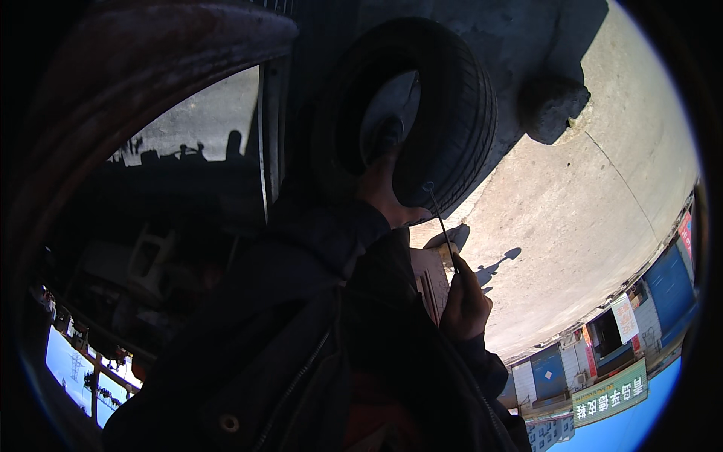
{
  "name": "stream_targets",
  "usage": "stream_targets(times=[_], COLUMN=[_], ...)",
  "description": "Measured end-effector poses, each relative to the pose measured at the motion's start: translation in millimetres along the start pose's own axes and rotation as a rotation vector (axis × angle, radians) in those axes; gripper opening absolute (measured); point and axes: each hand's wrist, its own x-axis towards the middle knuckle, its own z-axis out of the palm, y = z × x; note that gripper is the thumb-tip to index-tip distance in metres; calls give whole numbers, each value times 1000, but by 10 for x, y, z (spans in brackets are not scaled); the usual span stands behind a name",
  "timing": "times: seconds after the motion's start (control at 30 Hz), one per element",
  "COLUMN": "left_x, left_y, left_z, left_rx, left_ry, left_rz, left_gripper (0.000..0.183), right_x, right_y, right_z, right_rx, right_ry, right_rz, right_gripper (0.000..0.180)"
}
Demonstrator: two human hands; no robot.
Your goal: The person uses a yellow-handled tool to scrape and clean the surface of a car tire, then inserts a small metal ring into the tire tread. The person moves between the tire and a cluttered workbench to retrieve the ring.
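Note:
A dark rubber tyre [457, 113] stands before me, its opening turned to the left of the view. My left hand [387, 189] grips its near lower part, with fingers at the opening and the thumb towards the tread; the fingertips are partly lost in shade. Lower right, my right hand [466, 302] is closed around the lower end of a thin metal rod [442, 223]. The rod slants up and left, and its small ring-shaped tip lies over the tyre's lower sidewall. Whether the tip touches the rubber I cannot tell.
A rough stone or concrete lump [551, 110] lies on the concrete ground [587, 192]. A pale box-like object [429, 271] sits beside my right hand. Left are an upright metal frame [271, 130] and dark, cluttered objects. Buildings with blue doors [669, 291] line the far right.

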Motion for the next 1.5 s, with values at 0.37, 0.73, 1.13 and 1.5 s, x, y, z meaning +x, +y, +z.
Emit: stream_targets(times=[0.37,0.73,1.13,1.5], left_x=[-1,21,467,1873], left_y=[37,-9,-364,-612], left_z=[-4,21,-265,240], left_rx=[10,-13,-1006,-856], left_ry=[-1,12,-254,-963], left_rz=[12,36,-309,-438], left_gripper=[136,137,63,71], right_x=[197,577,699,613], right_y=[-123,-448,-460,-267], right_z=[-92,-142,-291,-439], right_rx=[22,-248,-324,-134], right_ry=[-133,-270,-401,-344], right_rz=[13,82,171,311], right_gripper=[48,51,59,64])
